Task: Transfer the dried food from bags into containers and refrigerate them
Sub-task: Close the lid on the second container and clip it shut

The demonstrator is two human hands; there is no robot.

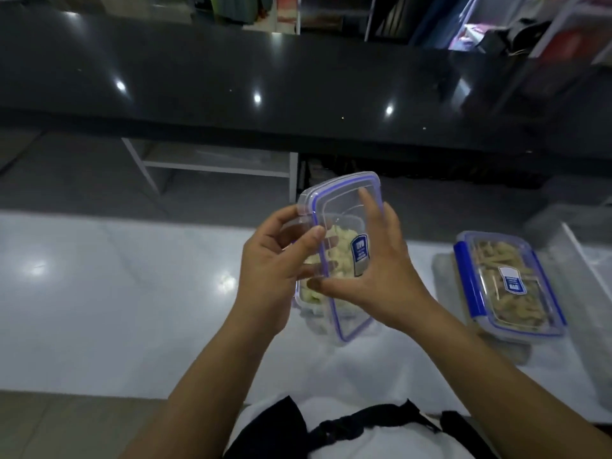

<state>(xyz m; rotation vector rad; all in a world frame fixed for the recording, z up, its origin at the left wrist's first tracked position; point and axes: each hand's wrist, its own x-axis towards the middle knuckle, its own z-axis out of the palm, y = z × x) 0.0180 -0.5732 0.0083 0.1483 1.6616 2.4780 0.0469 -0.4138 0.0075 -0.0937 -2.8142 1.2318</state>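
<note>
— Lid (344, 210) goes on now? Who has it?

— Both hands. The left hand (275, 263) pinches its near-left edge, thumb on top, fingers curled beneath; the right hand (381, 270) cups the right edge, fingers spread along it. That grip holds the lid tilted over the open container (318, 313), which sits on the white counter (116, 293) with pale dried food inside.

— So closing is the step?

— I'd judge so. Next it needs levelling, seating on the rim, then the clips pressed down. A second container (510, 286), already lidded, lies to the right.
</note>
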